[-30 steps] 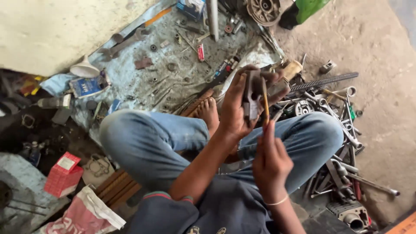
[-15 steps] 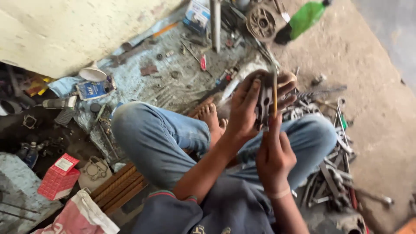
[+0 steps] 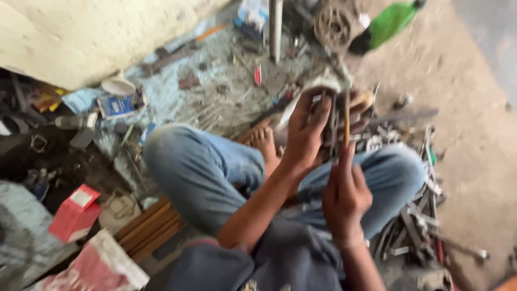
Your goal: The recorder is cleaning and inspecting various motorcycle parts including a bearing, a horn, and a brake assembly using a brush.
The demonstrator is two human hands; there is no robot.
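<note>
Head view, blurred by motion: the left hand [image 3: 306,128] is clenched around a dark metal part [image 3: 333,125], fingers wrapped over its top and thumb on the near side, holding it up above the crossed legs. The right hand [image 3: 344,195] sits just below and nearer the body, pinching a thin rod [image 3: 347,125] that stands upright with its upper length against the metal part; what the rod's tip meets is too blurred to tell. Both hands are over the jeans [image 3: 199,172], and a bare foot [image 3: 264,141] shows just left of the left hand. Taking the metal part as landmark: to its right and below, a heap of spanners and steel tools [image 3: 414,226] lies on the floor beside the right knee; above and to the right, a green bottle [image 3: 390,22] lies on the concrete next to a round rusty gear [image 3: 333,24]; above and left, a grey pipe [image 3: 276,27] stands on a stained cloth [image 3: 215,86] strewn with small bits. Far left of the part is a small blue box [image 3: 119,105], and lower left a red carton [image 3: 75,213] beside some wooden slats [image 3: 148,226]
</note>
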